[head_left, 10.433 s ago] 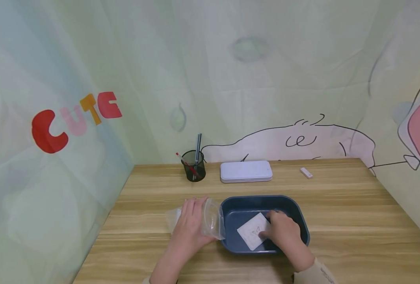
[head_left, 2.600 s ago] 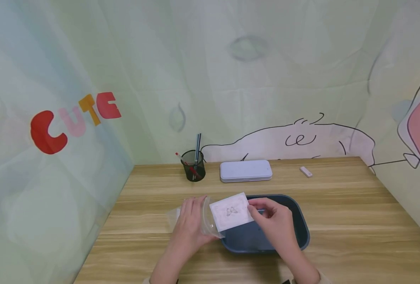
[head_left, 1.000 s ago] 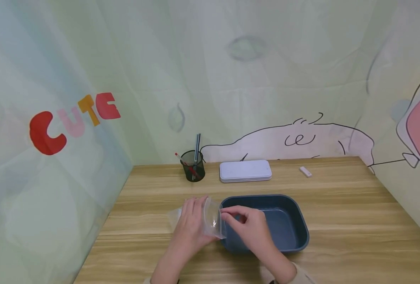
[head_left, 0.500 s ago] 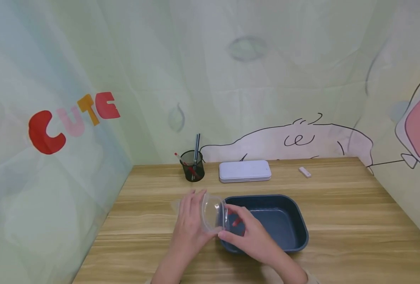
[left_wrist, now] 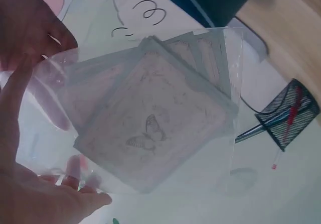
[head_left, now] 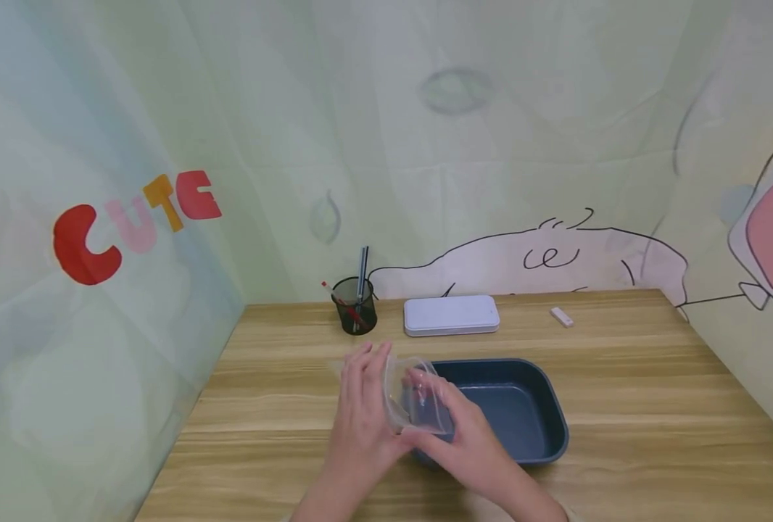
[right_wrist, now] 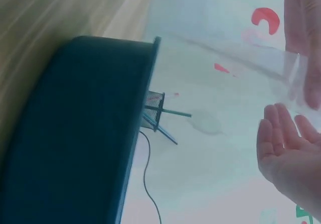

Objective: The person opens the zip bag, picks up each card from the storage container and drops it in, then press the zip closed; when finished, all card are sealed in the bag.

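Note:
A clear plastic bag (head_left: pixel 419 395) lies on its side in the air with its mouth facing right, above the tray's left end. My left hand (head_left: pixel 363 413) grips it around the mouth end. Fingers of my right hand (head_left: pixel 465 438) curl round the right side of the mouth, its thumb near the left thumb. In the left wrist view, several white cards (left_wrist: pixel 153 118) lie overlapped and fanned inside the bag. The front one has a butterfly drawing. Against the backdrop, the right wrist view shows the bag (right_wrist: pixel 261 63) pale and see-through.
A dark blue tray (head_left: pixel 552 406) stands on the wooden table under and right of the hands. Behind are a black mesh pen cup (head_left: pixel 355 312), a white flat case (head_left: pixel 452 316) and a small white eraser-like block (head_left: pixel 561 317). A printed cloth backdrop (head_left: pixel 282 181) surrounds the table.
The tray's card was lifted out by my right hand and went into the bag. Since then, that hand has moved to the bag's mouth. Both hands and the bag have shifted slightly right.

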A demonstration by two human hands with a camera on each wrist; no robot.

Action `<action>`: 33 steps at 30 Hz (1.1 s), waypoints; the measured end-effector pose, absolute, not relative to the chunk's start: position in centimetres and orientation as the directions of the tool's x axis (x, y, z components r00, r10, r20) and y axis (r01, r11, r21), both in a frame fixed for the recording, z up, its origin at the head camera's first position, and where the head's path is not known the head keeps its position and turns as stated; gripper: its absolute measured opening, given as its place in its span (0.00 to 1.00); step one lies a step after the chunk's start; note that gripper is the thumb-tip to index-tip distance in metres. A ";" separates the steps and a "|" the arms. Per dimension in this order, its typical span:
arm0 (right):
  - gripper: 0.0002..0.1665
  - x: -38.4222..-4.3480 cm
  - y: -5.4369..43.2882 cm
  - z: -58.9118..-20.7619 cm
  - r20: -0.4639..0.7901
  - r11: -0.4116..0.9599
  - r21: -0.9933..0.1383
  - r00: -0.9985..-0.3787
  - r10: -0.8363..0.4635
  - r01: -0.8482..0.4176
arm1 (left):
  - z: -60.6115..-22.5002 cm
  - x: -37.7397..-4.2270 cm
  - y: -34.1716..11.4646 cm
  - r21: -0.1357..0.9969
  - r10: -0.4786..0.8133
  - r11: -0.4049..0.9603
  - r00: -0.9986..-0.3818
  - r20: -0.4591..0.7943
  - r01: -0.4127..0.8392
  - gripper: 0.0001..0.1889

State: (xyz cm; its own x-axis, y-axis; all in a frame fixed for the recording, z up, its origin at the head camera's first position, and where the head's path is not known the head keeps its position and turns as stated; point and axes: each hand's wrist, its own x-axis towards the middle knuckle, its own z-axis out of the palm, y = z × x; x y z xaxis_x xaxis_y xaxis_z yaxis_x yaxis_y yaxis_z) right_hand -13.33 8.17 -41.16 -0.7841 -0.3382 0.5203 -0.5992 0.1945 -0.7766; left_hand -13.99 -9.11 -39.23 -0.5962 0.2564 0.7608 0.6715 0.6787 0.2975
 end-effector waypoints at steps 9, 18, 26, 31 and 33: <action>0.30 -12.5 9.5 -37.8 0.630 0.033 -0.755 -0.739 -0.236 -0.655 | -37.8 -12.6 -8.6 0.436 0.223 0.552 -0.630 0.744 0.711 0.56; 0.16 -12.8 11.3 -37.8 0.442 -0.049 -0.897 -0.889 -0.118 -0.439 | -37.7 -11.9 -7.2 0.753 0.093 0.241 -0.787 0.609 0.612 0.32; 0.11 -12.8 12.1 -37.6 0.383 -0.085 -0.923 -0.913 -0.142 -0.374 | -38.1 -11.9 -6.2 0.836 0.045 0.148 -0.848 0.529 0.529 0.14; 0.10 -12.7 12.2 -37.6 0.373 -0.003 -0.928 -0.928 -0.026 -0.373 | -38.4 -12.5 -5.9 0.761 0.082 0.187 -0.782 0.617 0.620 0.09; 0.09 -12.7 12.2 -37.5 0.351 0.014 -0.936 -0.936 0.034 -0.351 | -38.4 -12.7 -5.8 0.721 0.107 0.209 -0.749 0.654 0.660 0.10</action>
